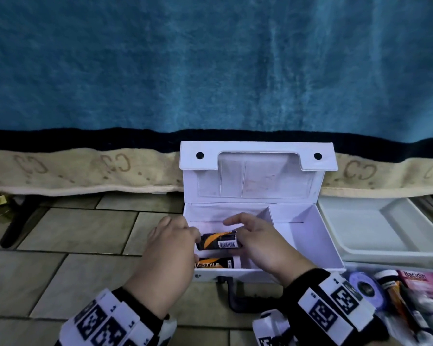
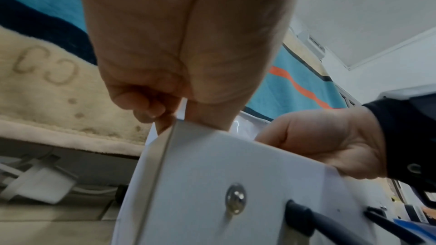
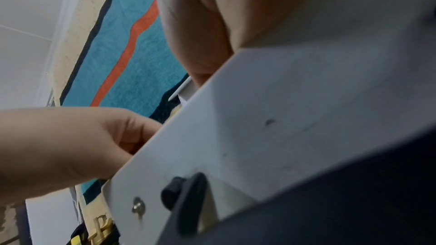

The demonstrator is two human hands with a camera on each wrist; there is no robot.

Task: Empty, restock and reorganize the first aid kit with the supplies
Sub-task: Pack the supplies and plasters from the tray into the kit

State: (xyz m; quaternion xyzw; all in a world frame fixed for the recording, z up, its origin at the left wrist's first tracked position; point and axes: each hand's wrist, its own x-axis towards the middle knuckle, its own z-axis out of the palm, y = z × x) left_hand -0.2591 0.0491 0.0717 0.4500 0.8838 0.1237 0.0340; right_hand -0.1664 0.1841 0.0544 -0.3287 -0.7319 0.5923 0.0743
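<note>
The white first aid kit [image 1: 308, 243] stands open on the tiled floor, its lid [image 1: 255, 181] upright. In its left compartment a black and orange roll [image 1: 218, 241] lies crosswise, held at both ends. My left hand [image 1: 183, 237] grips the left end and my right hand [image 1: 243, 237] grips the right end, index finger stretched above it. A second, matching roll [image 1: 218, 262] lies just in front of it. The right compartment holds nothing. In both wrist views the kit's front wall [image 2: 212, 174] [image 3: 283, 115] hides the rolls and my fingertips.
A white tray [image 1: 375, 228] sits right of the kit. Supplies lie at the bottom right: a tape roll [image 1: 365, 288], a small bottle [image 1: 390, 278] and a pink box [image 1: 423, 283]. A blue blanket [image 1: 210, 66] hangs behind. The kit's black handle [image 1: 235, 295] points toward me.
</note>
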